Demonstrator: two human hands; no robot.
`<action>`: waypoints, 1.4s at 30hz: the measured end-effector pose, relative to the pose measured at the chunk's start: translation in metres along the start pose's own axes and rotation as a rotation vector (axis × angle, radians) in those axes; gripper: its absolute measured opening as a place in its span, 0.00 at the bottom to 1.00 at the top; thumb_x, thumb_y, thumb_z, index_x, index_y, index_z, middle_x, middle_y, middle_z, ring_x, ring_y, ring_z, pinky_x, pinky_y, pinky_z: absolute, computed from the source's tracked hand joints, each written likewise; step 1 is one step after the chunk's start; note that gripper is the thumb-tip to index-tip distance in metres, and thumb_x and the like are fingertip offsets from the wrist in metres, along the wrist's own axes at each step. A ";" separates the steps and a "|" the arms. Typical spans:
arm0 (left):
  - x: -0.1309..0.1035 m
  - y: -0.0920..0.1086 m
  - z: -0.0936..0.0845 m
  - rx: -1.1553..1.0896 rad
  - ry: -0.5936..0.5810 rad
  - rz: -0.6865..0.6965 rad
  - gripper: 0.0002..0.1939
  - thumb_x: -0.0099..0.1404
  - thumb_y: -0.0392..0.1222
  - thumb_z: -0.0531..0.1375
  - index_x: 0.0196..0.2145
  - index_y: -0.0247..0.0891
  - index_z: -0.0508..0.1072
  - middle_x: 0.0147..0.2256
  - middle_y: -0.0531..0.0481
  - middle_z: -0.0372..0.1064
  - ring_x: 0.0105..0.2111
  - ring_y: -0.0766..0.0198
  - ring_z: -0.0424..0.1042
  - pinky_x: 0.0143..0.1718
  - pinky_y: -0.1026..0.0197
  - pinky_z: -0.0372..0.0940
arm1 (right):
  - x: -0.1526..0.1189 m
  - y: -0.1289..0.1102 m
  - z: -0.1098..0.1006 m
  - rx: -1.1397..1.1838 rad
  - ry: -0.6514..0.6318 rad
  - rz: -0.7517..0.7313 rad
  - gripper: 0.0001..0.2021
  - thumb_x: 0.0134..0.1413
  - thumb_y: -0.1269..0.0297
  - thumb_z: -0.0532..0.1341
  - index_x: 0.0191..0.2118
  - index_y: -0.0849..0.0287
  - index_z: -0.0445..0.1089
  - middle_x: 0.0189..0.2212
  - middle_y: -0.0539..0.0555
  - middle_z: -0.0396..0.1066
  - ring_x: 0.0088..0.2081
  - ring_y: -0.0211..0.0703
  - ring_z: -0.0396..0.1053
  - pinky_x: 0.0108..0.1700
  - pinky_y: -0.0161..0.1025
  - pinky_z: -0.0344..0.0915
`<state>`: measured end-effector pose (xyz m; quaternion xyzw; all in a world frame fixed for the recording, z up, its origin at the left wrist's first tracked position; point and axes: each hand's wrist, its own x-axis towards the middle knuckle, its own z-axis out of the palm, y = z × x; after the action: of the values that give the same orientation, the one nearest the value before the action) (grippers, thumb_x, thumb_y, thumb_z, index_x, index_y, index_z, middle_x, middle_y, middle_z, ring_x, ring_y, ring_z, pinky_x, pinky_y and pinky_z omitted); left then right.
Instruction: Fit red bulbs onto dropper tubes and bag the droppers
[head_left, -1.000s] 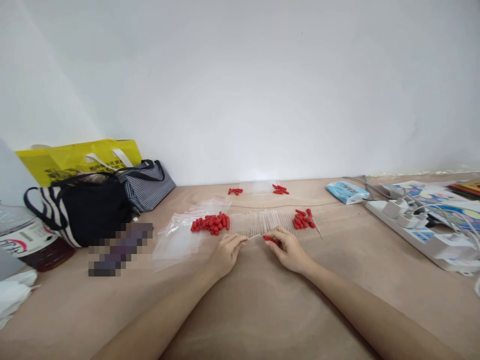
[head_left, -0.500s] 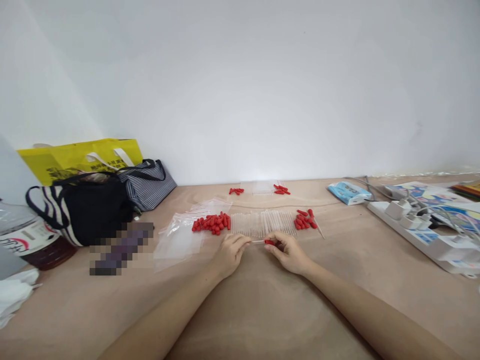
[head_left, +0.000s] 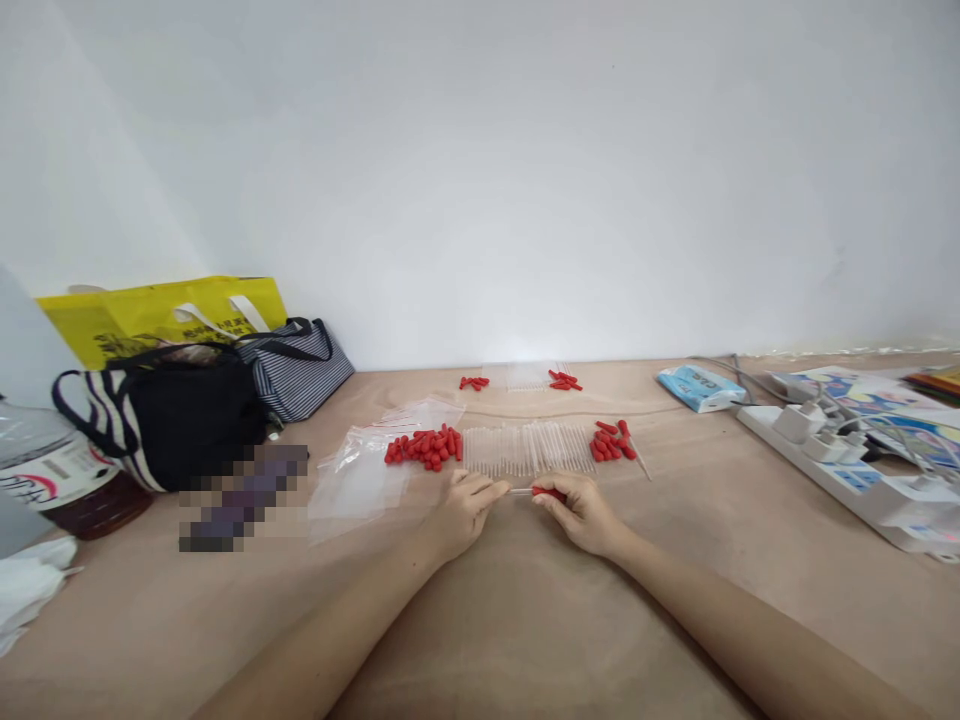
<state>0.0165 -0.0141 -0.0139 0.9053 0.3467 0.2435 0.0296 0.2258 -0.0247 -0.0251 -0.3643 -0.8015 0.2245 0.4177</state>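
My left hand (head_left: 466, 510) pinches one end of a thin clear tube (head_left: 520, 491), held level above the table. At the tube's other end, my right hand (head_left: 589, 512) grips a red rubber bulb (head_left: 550, 493), which meets the tube. Just beyond my hands lies a row of clear tubes (head_left: 525, 447). A heap of red bulbs (head_left: 426, 447) is left of the row, and a smaller group of red bulbs (head_left: 612, 442) is at its right, beside a thin stick (head_left: 641, 456).
Clear plastic bags (head_left: 364, 480) lie at the left, near a black bag (head_left: 187, 415) and a bottle (head_left: 67, 470). Far back are more red bulbs (head_left: 565, 381). A white power strip (head_left: 847, 470) and a blue packet (head_left: 699, 388) lie at the right.
Both hands have shifted slightly nearer, and the red bulb in my right hand now lies more level, in line with the tube.
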 end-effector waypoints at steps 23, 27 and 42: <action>0.006 0.003 0.009 0.233 0.170 0.273 0.15 0.65 0.31 0.43 0.34 0.34 0.69 0.23 0.51 0.68 0.24 0.66 0.64 0.34 0.60 0.54 | -0.002 0.002 -0.004 -0.653 0.050 -0.454 0.09 0.55 0.69 0.51 0.31 0.60 0.68 0.21 0.50 0.67 0.28 0.37 0.61 0.45 0.43 0.50; 0.007 0.006 0.005 0.305 0.198 0.195 0.13 0.65 0.37 0.46 0.42 0.34 0.67 0.30 0.47 0.70 0.33 0.61 0.67 0.43 0.53 0.54 | -0.002 -0.001 -0.002 -0.637 0.135 -0.409 0.07 0.54 0.70 0.52 0.33 0.60 0.68 0.24 0.50 0.70 0.30 0.36 0.63 0.46 0.42 0.50; 0.007 0.009 0.006 0.237 0.264 0.282 0.11 0.64 0.33 0.48 0.32 0.33 0.69 0.37 0.46 0.73 0.45 0.59 0.67 0.57 0.41 0.38 | 0.000 0.000 0.000 -0.645 0.172 -0.441 0.06 0.53 0.66 0.55 0.34 0.57 0.69 0.27 0.50 0.73 0.38 0.40 0.65 0.53 0.50 0.42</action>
<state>0.0294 -0.0158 -0.0143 0.9022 0.2440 0.3191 -0.1570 0.2261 -0.0251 -0.0250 -0.3135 -0.8519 -0.1648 0.3858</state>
